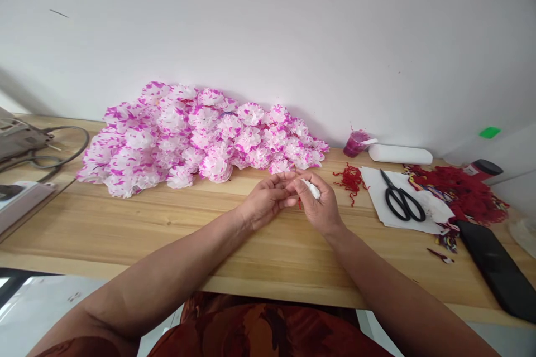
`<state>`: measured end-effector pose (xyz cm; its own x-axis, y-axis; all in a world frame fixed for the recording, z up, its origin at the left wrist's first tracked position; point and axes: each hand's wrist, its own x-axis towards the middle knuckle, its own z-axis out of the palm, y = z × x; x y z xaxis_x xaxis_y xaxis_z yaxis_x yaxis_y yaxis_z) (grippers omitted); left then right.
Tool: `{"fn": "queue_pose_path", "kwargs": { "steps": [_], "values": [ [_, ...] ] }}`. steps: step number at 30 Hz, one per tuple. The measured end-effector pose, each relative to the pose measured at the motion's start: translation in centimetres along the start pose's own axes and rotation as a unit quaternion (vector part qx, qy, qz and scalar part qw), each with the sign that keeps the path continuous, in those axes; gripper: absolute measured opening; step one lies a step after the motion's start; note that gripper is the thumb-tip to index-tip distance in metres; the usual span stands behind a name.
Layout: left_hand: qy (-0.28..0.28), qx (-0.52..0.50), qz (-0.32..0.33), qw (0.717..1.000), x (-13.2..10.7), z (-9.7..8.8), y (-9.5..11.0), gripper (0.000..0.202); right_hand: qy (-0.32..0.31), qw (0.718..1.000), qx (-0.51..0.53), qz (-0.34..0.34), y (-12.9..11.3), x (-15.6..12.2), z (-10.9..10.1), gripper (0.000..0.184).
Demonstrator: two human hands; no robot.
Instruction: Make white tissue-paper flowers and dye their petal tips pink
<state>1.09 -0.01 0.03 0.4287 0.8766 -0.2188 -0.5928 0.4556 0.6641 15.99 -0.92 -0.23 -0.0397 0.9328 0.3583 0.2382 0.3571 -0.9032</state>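
Note:
My right hand [320, 201] is closed around a small white wad that looks like tissue paper [311, 188], with part of it showing between thumb and fingers. Fingertips of my left hand [268, 198] meet those of the right, bent and pressed together; whatever they pinch is hidden. Just below the fingertips a short bit of red yarn [300, 204] shows. Beyond both hands lies a wide heap of white paper flowers with magenta-tipped petals [201, 134]. A loose pile of short red yarn pieces [350, 181] lies to the right of my right hand.
Black-handled scissors [402, 198] rest on white paper sheets [381, 209] at the right. Around them are a cup of magenta liquid [355, 145], a white roll [400, 154], tangled red yarn [473, 195] and a black phone [496, 268]. Cables [62, 162] and a power strip [25, 203] sit left.

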Motion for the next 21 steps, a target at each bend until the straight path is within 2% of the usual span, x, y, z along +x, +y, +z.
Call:
{"fn": "queue_pose_path", "kwargs": {
  "steps": [3, 7, 10, 16, 21],
  "values": [
    [-0.030, -0.005, 0.000, 1.000, -0.2, 0.1, -0.5, 0.042, -0.012, 1.000, -0.010, -0.017, 0.2, -0.2, 0.3, 0.025],
    [-0.052, 0.006, -0.004, 0.999, -0.1, 0.0, -0.7, 0.037, -0.036, 0.996, 0.049, 0.071, -0.1, -0.3, 0.4, 0.031],
    [-0.058, 0.042, -0.022, 0.997, 0.1, -0.3, -0.8, 0.042, -0.043, 0.986, 0.112, 0.119, -0.3, -0.2, 0.4, 0.035],
    [-0.015, 0.128, -0.026, 0.991, 0.6, -1.0, -1.3, 0.039, -0.048, 0.981, 0.153, 0.108, -0.4, -0.1, 0.3, 0.032],
    [0.004, 0.161, -0.027, 0.987, 0.6, -1.0, -1.6, 0.044, -0.045, 0.975, 0.185, 0.117, -0.4, -0.2, 0.6, 0.028]
  ]
}}
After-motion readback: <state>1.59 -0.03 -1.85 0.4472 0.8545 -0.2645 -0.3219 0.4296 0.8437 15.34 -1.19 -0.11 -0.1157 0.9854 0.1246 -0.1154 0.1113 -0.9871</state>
